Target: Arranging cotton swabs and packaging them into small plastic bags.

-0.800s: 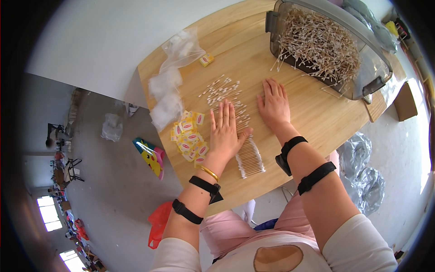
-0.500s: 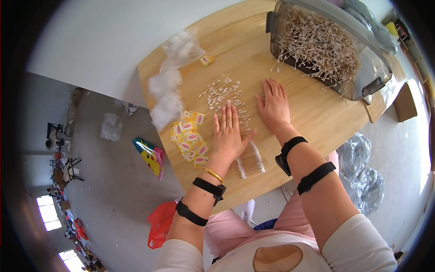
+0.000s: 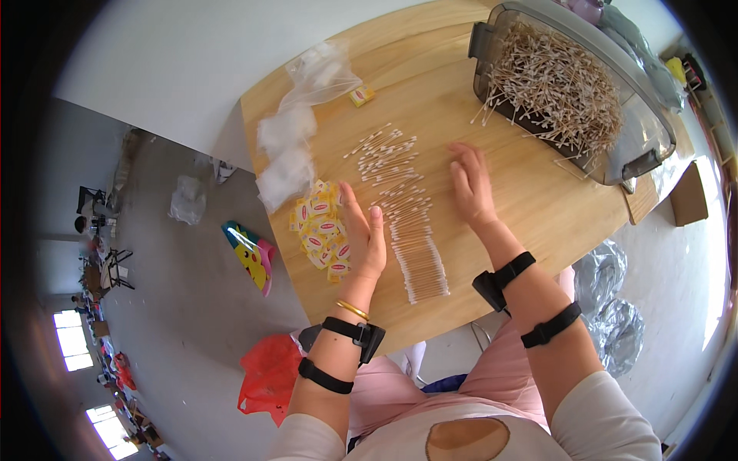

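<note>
Plainly both open hands, left hand (image 3: 363,240) and blurred right hand (image 3: 470,184), flank the cotton swabs (image 3: 407,219).

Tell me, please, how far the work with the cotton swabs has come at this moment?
Done: a row of cotton swabs lies spread on the wooden table. In hand: the left hand stands at the row's left edge; the right hand lies flat beside it. Left: the grey bin holds many swabs.

Single head view, looking steeply down, close over wooden table (image 3: 538,207); fisheye-bent edges.
</note>
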The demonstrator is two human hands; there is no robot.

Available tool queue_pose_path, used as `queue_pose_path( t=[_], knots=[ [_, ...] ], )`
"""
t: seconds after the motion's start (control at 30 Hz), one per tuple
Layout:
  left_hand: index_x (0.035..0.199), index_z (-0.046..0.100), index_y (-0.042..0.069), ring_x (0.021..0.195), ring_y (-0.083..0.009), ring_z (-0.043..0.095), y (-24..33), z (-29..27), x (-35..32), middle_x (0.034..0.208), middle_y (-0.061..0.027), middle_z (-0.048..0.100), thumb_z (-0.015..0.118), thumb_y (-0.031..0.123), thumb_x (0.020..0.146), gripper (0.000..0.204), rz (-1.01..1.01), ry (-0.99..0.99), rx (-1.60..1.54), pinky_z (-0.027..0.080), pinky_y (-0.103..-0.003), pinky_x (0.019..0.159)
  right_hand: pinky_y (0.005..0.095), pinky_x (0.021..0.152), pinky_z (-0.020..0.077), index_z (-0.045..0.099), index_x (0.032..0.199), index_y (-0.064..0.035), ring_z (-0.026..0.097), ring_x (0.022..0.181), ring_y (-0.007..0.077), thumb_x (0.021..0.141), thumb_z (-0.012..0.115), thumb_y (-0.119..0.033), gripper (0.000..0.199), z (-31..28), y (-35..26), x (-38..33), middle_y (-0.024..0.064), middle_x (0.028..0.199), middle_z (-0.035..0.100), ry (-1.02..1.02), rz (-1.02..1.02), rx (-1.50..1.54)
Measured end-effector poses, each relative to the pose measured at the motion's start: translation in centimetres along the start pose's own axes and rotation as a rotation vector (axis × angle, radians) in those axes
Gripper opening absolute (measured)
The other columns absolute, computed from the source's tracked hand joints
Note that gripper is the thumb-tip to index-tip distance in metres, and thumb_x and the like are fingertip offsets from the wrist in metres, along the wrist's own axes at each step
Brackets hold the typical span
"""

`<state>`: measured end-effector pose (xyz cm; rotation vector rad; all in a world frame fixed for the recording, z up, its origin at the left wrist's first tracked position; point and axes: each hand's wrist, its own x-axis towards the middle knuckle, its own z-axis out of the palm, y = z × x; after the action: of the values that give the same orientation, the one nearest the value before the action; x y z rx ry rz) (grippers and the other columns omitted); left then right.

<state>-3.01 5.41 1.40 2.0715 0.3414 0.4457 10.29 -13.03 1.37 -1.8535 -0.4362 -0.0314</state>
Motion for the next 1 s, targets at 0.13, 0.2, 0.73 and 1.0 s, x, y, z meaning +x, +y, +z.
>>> queue_pose_path(
  t=[0.13, 0.2, 0.73, 1.0],
  knots=[
    [0.160, -0.001, -0.006, 0.157, -0.0374, -0.003, -0.4, 1.5, 0.9, 0.168, -0.0274, -0.002, 0.030, 0.064, 0.104, 0.095, -0.044, -0.028, -0.121, 0.004, -0.046, 0.127, 0.0417, 0.114, 0.0372, 0.054, 0.137, -0.0024, 0.047, 0.133, 0.0399, 0.098, 0.049, -0.012, 0.041, 3.4, -0.8, -0.4, 0.0233, 0.141, 0.050, -0.065, -0.113, 0.123],
    [0.160, -0.002, -0.006, 0.157, -0.0375, -0.005, 0.1, 2.1, 1.5, 0.168, -0.0277, -0.004, 0.030, 0.066, 0.104, 0.097, -0.054, -0.035, -0.153, 0.003, -0.046, 0.127, 0.0426, 0.116, 0.0361, 0.049, 0.142, -0.0021, 0.043, 0.137, 0.0417, 0.098, 0.048, -0.013, 0.046, 4.3, -1.6, -0.9, 0.0245, 0.146, 0.045, -0.143, -0.094, 0.136],
    [0.161, -0.001, -0.003, 0.158, -0.0371, -0.002, -0.7, 3.9, 3.0, 0.169, -0.0261, -0.003, 0.037, 0.065, 0.102, 0.098, 0.076, -0.078, -0.320, 0.006, -0.045, 0.127, 0.0442, 0.120, 0.0308, 0.046, 0.145, -0.0002, 0.036, 0.144, 0.0439, 0.098, 0.046, -0.012, 0.049, 7.4, -2.6, -1.9, 0.0265, 0.153, 0.038, -0.157, -0.103, 0.167],
    [0.161, 0.000, -0.003, 0.158, -0.0353, 0.001, -2.5, 1.2, 5.4, 0.170, -0.0234, -0.001, 0.028, 0.068, 0.103, 0.096, -0.025, 0.129, -0.197, 0.006, -0.043, 0.127, 0.0420, 0.113, 0.0369, 0.048, 0.142, 0.0016, 0.045, 0.134, 0.0398, 0.100, 0.043, -0.010, 0.043, 5.4, -0.2, 2.8, 0.0250, 0.146, 0.044, -0.017, -0.129, 0.072]
  ],
)
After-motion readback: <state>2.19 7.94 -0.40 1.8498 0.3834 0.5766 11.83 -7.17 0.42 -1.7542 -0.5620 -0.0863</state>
